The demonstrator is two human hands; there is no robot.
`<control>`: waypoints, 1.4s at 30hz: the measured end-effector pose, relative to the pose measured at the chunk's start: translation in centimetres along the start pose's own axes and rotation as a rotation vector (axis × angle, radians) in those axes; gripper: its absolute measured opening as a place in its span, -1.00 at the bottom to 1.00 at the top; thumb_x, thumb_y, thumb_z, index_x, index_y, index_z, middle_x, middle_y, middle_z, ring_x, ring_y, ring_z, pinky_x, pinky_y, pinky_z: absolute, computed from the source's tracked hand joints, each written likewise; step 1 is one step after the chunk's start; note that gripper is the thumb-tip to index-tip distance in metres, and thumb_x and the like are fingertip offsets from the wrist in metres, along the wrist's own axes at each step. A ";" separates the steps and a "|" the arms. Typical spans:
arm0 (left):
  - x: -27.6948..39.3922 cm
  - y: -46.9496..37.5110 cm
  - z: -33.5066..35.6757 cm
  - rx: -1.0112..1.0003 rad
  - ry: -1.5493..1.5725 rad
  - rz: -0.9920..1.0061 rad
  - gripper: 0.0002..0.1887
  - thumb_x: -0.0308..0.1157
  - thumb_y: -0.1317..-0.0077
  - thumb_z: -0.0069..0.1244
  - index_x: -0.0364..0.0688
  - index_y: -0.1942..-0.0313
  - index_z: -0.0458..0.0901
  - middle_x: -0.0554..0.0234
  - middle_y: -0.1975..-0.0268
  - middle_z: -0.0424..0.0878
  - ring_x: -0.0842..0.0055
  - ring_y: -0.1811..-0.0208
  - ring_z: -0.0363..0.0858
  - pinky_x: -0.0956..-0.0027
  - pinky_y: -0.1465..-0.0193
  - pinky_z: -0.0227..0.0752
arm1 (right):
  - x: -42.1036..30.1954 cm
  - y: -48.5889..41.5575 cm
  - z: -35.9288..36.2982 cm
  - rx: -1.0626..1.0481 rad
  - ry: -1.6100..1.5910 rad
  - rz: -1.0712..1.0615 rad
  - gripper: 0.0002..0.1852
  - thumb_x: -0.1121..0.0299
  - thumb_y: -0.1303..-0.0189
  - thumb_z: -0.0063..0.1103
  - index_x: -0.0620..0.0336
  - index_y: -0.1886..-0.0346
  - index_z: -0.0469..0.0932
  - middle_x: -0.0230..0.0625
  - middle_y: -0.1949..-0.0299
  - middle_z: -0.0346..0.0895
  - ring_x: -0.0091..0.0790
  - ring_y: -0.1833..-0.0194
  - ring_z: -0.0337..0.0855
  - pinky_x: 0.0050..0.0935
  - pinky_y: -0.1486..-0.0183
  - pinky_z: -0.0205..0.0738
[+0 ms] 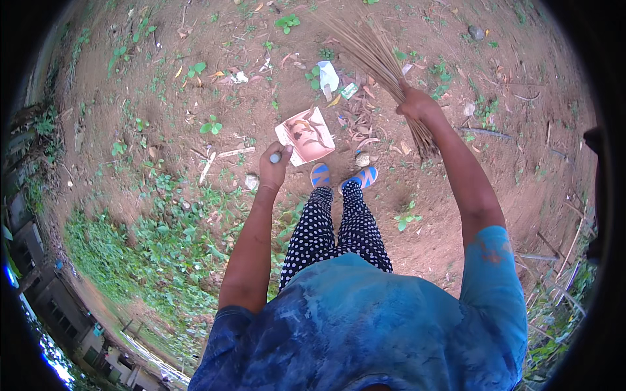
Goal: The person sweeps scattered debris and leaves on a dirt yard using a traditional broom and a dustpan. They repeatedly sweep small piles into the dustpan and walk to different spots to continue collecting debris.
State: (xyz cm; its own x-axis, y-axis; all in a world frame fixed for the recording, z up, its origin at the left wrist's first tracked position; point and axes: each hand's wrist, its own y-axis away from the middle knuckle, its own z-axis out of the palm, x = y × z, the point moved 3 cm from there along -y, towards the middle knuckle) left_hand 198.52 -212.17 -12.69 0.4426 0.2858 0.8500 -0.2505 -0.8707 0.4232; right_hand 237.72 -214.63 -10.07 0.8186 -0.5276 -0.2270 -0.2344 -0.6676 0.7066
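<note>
My left hand (275, 163) is closed around the handle of a pink dustpan (315, 146), with the rounded handle end showing above the fist. Dry brown leaves lie in the pan. My right hand (419, 105) grips a broom of thin stiff sticks (379, 66) near its bound end; the sticks fan out away from me. Between the pan and the broom is a loose heap of dry leaves (362, 119) on the soil. Just beyond the pan lie a white plastic piece (328, 76) and a small green-and-white wrapper (349, 91).
A pale stone (362, 159) lies by my sandalled feet, another stone (252, 182) to the left. Pieces of wood (236, 152) are left of the pan. Low green plants (161, 244) cover ground at the lower left; sticks (567, 254) lean at the right edge.
</note>
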 end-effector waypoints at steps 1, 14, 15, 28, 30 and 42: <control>-0.1 -0.1 -0.1 0.002 0.009 -0.004 -0.70 -0.33 -0.23 0.08 -0.27 0.55 0.37 0.44 0.62 0.27 0.70 0.52 0.16 0.52 0.45 0.17 | -0.8 -1.9 1.1 -0.015 0.067 -0.009 -0.07 0.26 0.15 0.19 0.21 -0.37 -0.03 0.16 0.02 0.48 0.05 -0.02 0.52 -0.23 -0.09 0.39; -0.5 0.7 -0.6 0.022 -0.036 0.082 -0.66 -0.33 -0.20 0.10 -0.25 0.57 0.30 0.43 0.60 0.23 0.68 0.50 0.16 0.51 0.42 0.19 | 4.3 17.6 9.7 -0.285 -0.180 0.142 0.02 0.27 0.22 0.26 0.28 -0.38 -0.07 0.21 -0.10 0.37 0.04 -0.15 0.42 -0.33 -0.21 0.24; 0.0 0.4 -0.2 0.016 -0.041 0.061 -0.67 -0.33 -0.20 0.11 -0.25 0.57 0.31 0.42 0.60 0.24 0.67 0.50 0.16 0.51 0.41 0.19 | 4.2 19.0 8.9 -0.268 -0.217 0.155 0.02 0.27 0.22 0.26 0.28 -0.38 -0.07 0.21 -0.11 0.37 0.03 -0.15 0.41 -0.34 -0.22 0.23; 2.4 0.0 5.0 0.133 -0.155 -0.007 -0.65 -0.14 -0.13 0.14 -0.23 0.47 0.43 0.10 0.48 0.52 0.20 0.41 0.49 0.26 0.29 0.37 | 7.4 -3.0 -6.1 0.133 -0.168 -0.139 -0.02 0.14 0.23 0.25 0.33 -0.33 0.07 0.13 -0.10 0.40 -0.04 -0.12 0.45 -0.32 -0.19 0.26; 3.6 -0.1 7.0 0.138 -0.205 0.033 -0.65 -0.14 -0.13 0.14 -0.23 0.47 0.43 0.09 0.47 0.52 0.19 0.40 0.49 0.25 0.29 0.37 | 7.5 -10.0 -8.0 0.124 -0.063 -0.159 -0.06 0.12 0.25 0.26 0.38 -0.27 0.17 0.15 -0.05 0.44 -0.04 -0.08 0.48 -0.32 -0.14 0.31; 6.8 -1.7 10.9 0.231 -0.271 -0.048 -0.68 -0.25 -0.20 0.10 -0.27 0.50 0.36 0.15 0.52 0.46 0.40 0.48 0.38 0.35 0.32 0.35 | 10.1 -13.3 -1.9 -0.332 0.257 -0.140 -0.26 0.20 0.20 0.28 0.40 -0.11 0.34 0.17 0.00 0.46 -0.01 -0.01 0.53 -0.28 -0.05 0.39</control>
State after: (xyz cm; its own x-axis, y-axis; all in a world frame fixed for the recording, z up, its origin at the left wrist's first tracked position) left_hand 211.34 -213.05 -11.02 0.6693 0.2390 0.7035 -0.0361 -0.9353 0.3521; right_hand 250.10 -210.15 -20.48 0.9441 -0.2683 -0.1914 0.0349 -0.4962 0.8675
